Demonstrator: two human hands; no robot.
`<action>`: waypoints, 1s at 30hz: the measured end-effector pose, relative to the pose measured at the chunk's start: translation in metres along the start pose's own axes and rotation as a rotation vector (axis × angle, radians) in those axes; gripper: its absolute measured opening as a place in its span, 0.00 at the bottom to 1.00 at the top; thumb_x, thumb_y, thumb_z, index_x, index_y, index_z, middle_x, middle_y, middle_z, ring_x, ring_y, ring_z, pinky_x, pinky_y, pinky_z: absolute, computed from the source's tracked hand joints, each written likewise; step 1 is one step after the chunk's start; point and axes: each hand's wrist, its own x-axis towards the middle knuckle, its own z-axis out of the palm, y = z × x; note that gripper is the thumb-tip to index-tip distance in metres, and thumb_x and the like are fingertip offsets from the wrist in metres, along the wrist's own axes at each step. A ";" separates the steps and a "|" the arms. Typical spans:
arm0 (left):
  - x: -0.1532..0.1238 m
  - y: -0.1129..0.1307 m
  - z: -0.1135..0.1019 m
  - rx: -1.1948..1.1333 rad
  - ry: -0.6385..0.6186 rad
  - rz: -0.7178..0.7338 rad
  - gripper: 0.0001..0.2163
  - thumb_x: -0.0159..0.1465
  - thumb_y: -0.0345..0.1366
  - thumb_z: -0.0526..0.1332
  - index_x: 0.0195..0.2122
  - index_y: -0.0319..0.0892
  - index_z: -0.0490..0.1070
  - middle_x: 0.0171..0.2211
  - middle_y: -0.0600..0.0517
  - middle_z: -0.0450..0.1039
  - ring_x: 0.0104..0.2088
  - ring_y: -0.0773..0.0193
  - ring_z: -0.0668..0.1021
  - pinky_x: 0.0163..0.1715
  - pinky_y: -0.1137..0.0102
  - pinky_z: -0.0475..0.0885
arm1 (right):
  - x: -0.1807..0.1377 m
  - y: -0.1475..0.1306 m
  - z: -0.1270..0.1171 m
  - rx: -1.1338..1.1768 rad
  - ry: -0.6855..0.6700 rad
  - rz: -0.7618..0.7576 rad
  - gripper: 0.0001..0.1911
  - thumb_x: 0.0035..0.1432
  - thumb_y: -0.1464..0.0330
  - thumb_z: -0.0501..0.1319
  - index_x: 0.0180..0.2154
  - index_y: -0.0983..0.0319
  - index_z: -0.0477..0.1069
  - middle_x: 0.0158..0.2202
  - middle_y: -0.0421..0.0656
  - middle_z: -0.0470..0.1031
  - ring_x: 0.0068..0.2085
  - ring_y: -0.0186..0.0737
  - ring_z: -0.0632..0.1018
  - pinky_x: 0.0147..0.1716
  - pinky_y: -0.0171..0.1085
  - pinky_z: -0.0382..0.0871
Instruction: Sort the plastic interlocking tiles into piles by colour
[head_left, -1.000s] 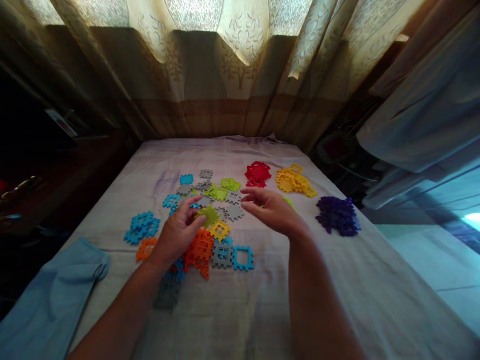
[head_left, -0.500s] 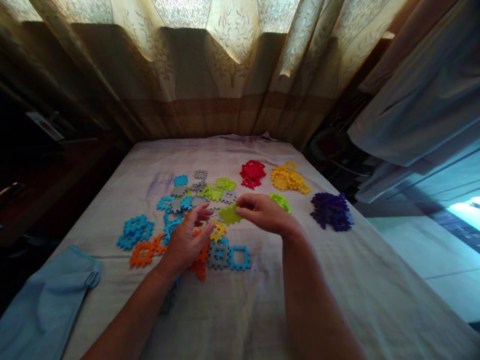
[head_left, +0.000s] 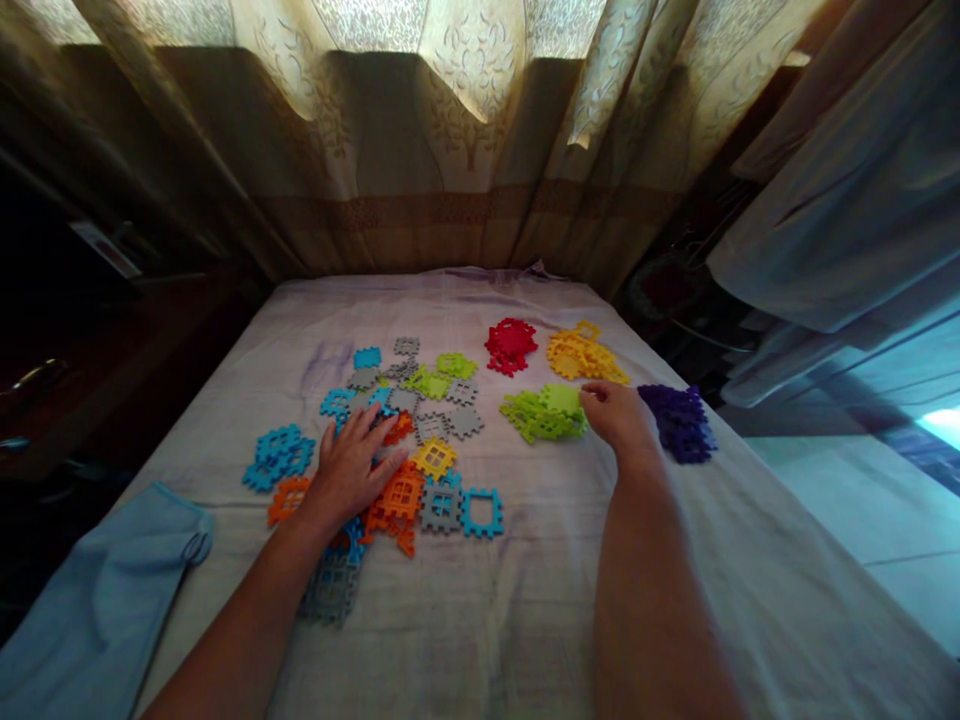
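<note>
Flat plastic interlocking tiles with notched edges lie spread over the cloth. My right hand pinches the edge of a lime green tile at the right end of a lime green pile. With fingers spread, my left hand rests low over the mixed tiles and holds nothing I can see. Orange tiles are beside its thumb. Close by are a yellow window tile, a grey window tile and a blue frame tile. Some tiles under the left hand are hidden.
At the back stand a red pile and a yellow pile; a dark purple pile is to the right. Blue tiles lie at left, above a folded light blue cloth. A patterned curtain hangs behind.
My right hand has moved right, carrying the lime green tile from the mixed tiles to the lime green pile. My left hand has turned down and spread over the tiles.
</note>
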 end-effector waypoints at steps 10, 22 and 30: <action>-0.017 -0.019 -0.010 -0.098 0.064 -0.003 0.18 0.68 0.49 0.52 0.50 0.50 0.77 0.61 0.47 0.71 0.60 0.50 0.72 0.64 0.47 0.58 | -0.026 -0.050 -0.010 0.116 0.082 -0.211 0.18 0.62 0.64 0.56 0.48 0.59 0.78 0.47 0.49 0.80 0.45 0.47 0.80 0.47 0.44 0.71; -0.026 -0.049 -0.011 -0.188 0.444 -0.003 0.19 0.70 0.46 0.49 0.41 0.41 0.77 0.45 0.44 0.81 0.48 0.55 0.80 0.52 0.60 0.72 | -0.103 -0.134 0.066 0.075 -0.214 -0.788 0.26 0.65 0.59 0.59 0.62 0.59 0.67 0.66 0.54 0.63 0.66 0.54 0.63 0.63 0.55 0.57; -0.025 -0.050 0.000 -0.117 0.338 -0.048 0.20 0.70 0.47 0.50 0.55 0.44 0.72 0.58 0.44 0.74 0.60 0.50 0.73 0.63 0.48 0.60 | -0.126 -0.147 0.070 0.168 -0.411 -1.006 0.19 0.68 0.60 0.55 0.56 0.56 0.73 0.61 0.46 0.72 0.62 0.46 0.69 0.63 0.50 0.56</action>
